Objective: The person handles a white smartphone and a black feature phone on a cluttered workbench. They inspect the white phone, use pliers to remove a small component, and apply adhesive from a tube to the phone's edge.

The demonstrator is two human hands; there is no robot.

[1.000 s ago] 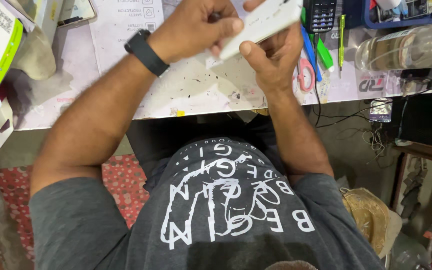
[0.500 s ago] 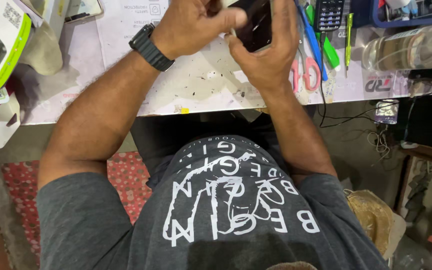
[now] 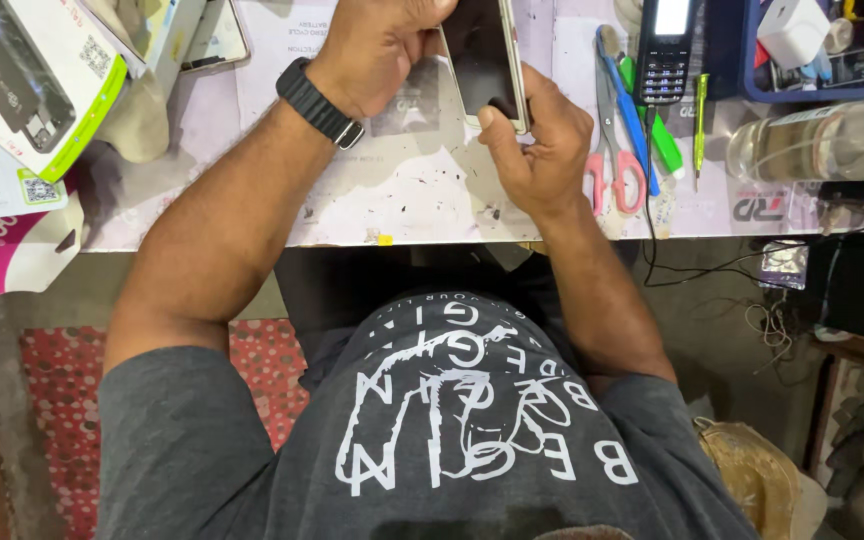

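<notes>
A slim rectangular smartphone with a dark glass face and pale metal edge [image 3: 484, 60] was held just above the far part of the pale, scuffed counter [image 3: 422, 205], its upper end cut off by the picture's top. The right hand [image 3: 542, 150] was closed about its lower right corner, thumb tip pressed at the bottom edge of the glass, fingers curled behind. The left hand [image 3: 377, 45], with a black strap watch [image 3: 319, 103] at the wrist, was curled against the left edge; how firmly it gripped could not be told, since its fingertips were hidden. The phone was judged light, rigid, smooth and slippery, with a glass face that would crack if dropped or bent. It was judged best held by its long metal edges, with pressure kept off the middle of the glass. To the right, pink-handled scissors [image 3: 614, 165], a black keypad handset [image 3: 664, 50] and a green marker [image 3: 664, 145] lay on the counter, well apart from the hands
</notes>
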